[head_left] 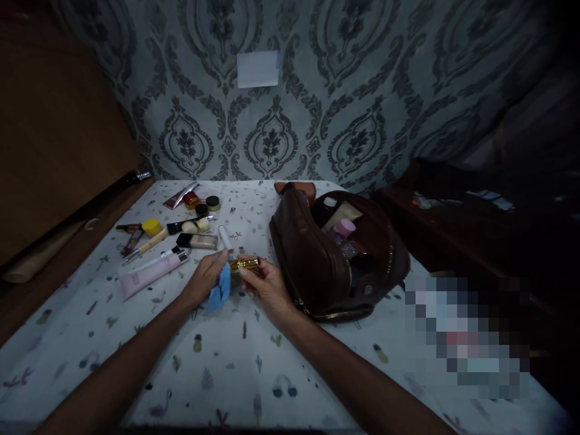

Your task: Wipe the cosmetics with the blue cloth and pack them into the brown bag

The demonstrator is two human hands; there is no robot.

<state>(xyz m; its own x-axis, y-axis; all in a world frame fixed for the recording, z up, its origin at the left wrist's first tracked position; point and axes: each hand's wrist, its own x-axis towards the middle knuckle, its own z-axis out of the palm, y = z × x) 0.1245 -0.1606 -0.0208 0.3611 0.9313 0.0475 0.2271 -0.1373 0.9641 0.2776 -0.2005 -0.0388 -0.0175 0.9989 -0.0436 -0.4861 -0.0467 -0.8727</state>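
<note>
Gold cosmetic tube (pixel 247 263) is held left of the brown handbag (pixel 312 254), the right hand (pixel 268 285) pinching its right end, apparently to steady it against the blue cloth (pixel 220 290) that the left hand (pixel 206 277) grips bunched at its left end.

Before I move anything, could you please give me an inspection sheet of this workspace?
Surface: white printed tablecloth.
Handled things: gold tube; blue cloth, bunched near its left end.
Clutter: pale pink tube, dark-capped bottle and yellow lid among items at left; open brown bag at right, with things inside.
Grips: left grip holds the blue cloth; right grip holds the gold tube.
Cables: nothing seen.
Surroundings: patterned wall behind; far right too dark to read.
</note>
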